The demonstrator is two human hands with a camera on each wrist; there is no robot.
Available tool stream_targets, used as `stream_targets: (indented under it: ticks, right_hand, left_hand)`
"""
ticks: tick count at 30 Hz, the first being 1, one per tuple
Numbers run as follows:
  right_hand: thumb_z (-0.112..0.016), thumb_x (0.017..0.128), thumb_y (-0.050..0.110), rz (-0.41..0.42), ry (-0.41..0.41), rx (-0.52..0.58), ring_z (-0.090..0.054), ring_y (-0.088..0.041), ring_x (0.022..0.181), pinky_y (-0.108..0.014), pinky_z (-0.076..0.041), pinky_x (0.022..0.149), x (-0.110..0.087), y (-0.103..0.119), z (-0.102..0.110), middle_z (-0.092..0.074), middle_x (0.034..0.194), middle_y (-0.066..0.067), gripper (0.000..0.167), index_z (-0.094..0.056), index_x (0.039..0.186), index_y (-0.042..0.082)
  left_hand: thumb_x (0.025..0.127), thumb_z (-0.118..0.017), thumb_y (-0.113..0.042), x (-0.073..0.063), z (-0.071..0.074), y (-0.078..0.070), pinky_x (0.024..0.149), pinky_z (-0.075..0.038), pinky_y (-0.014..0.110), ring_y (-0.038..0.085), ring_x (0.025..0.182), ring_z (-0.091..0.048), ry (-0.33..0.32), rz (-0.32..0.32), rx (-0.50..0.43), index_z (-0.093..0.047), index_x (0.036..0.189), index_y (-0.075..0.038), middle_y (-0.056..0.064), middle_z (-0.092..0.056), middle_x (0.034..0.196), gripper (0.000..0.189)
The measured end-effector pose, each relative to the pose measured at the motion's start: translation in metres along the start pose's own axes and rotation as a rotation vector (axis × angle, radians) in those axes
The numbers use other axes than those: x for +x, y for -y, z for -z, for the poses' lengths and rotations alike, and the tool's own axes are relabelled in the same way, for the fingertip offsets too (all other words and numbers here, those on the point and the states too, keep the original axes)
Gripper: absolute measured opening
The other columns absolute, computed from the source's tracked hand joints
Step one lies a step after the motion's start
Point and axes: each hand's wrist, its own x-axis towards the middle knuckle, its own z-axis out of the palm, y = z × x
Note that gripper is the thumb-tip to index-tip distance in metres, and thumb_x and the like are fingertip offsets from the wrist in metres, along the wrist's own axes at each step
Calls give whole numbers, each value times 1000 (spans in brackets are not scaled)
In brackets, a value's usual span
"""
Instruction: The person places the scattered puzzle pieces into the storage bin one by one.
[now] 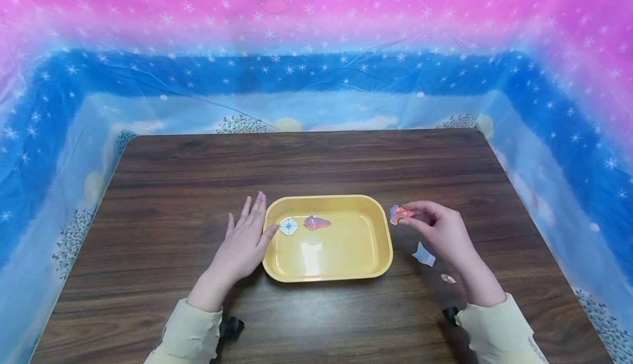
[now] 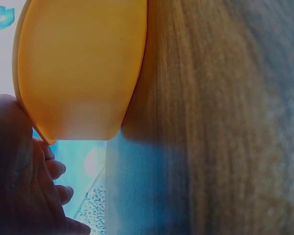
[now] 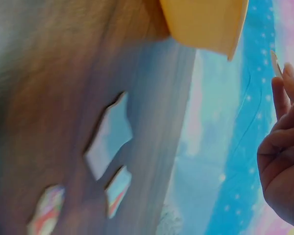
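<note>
Left hand: the left hand (image 1: 243, 246) lies flat on the dark wood-grain surface (image 1: 306, 160), fingers straight and together, its thumb side against the left wall of the yellow rectangular plastic tray (image 1: 326, 270). Judged from that contact, it steadies the tray so it does not slide.

Right hand: the right hand (image 1: 437, 229) is raised just right of the tray, thumb and fingertips pinching a small red and blue jigsaw piece (image 1: 398, 213) by its edge. The pinch at the rim leaves most of the printed face in sight.

Held piece: it hangs above the surface, just outside the tray's right rim, not touching it.

Tray contents: a white piece with a blue star (image 1: 289, 226) and a red and blue piece (image 1: 316, 222) lie flat on the tray floor, toward its far left, near each other but apart.

Loose pieces: a pale blue jigsaw piece (image 1: 424, 254) and a small pinkish piece (image 1: 448, 279) lie on the surface near the right wrist, within easy reach of that hand.

Surround: a pink and blue starry plastic sheet (image 1: 316, 67) rises behind and beside the surface.

Sleeves: pale yellow cuffs (image 1: 190, 334) cover both forearms.
</note>
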Motion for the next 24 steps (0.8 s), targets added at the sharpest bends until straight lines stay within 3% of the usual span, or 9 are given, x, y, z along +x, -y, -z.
stream_targets:
  ticks: [5,11,18,24]
  right_hand:
    - [-84,86,18,0,90,-7,-52,-19,62,-26,-44,51,18,16,-9,-71,81,1,24,-78,108,11]
    - [-86,83,25,69,218,-106,-51,-14,58,-28,-42,53,40,33,-31,-71,79,8,20,-82,101,17]
    - [-81,88,25,168,362,-260,-63,-5,77,-31,-53,71,52,54,-55,-71,83,13,10,-80,96,19]
    - [-80,90,20,233,413,-417,-57,-6,68,-30,-51,65,55,65,-73,-70,80,12,5,-77,87,18]
  left_hand:
    - [110,-34,-46,0,0,0,116,-4,72,38,156,-3,-4,-1,0,-7,162,1,13,-8,169,75]
    - [110,-35,-46,0,-1,0,116,-5,72,38,156,-4,-11,-1,0,-8,162,1,13,-9,169,74]
    - [110,-34,-46,1,-1,0,116,-6,72,37,156,-3,-7,5,1,-8,162,1,13,-8,169,75]
    - [110,-33,-49,0,0,0,116,-5,71,37,156,-3,-4,4,0,-8,162,0,13,-9,169,76]
